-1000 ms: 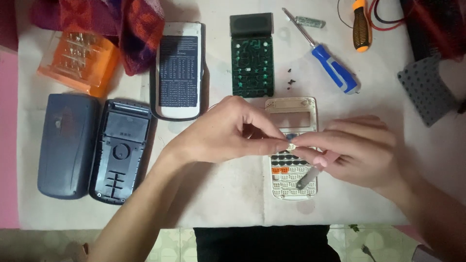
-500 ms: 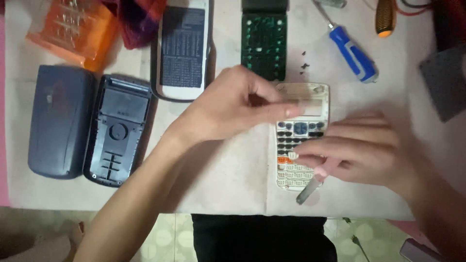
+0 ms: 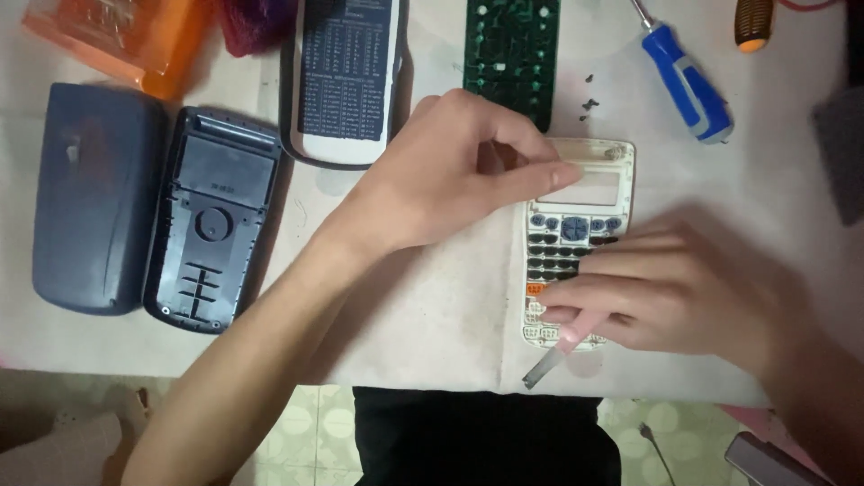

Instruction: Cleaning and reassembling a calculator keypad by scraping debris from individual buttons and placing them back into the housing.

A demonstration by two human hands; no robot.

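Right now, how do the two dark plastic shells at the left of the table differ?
The smooth blue-grey plastic cover lies with its plain outer face up; the darker ribbed plastic back shell beside it shows a recessed panel, a round boss and slots. The cover is wider and sits at the far left; the back shell is narrower and lies nearer the left hand. Both lie flat on the white table, lengthwise, untouched by either hand.

A pale calculator front (image 3: 576,243) with a blank rectangular display window lies at centre right, and a dark printed label (image 3: 346,67) covers the white-edged cover at top centre.
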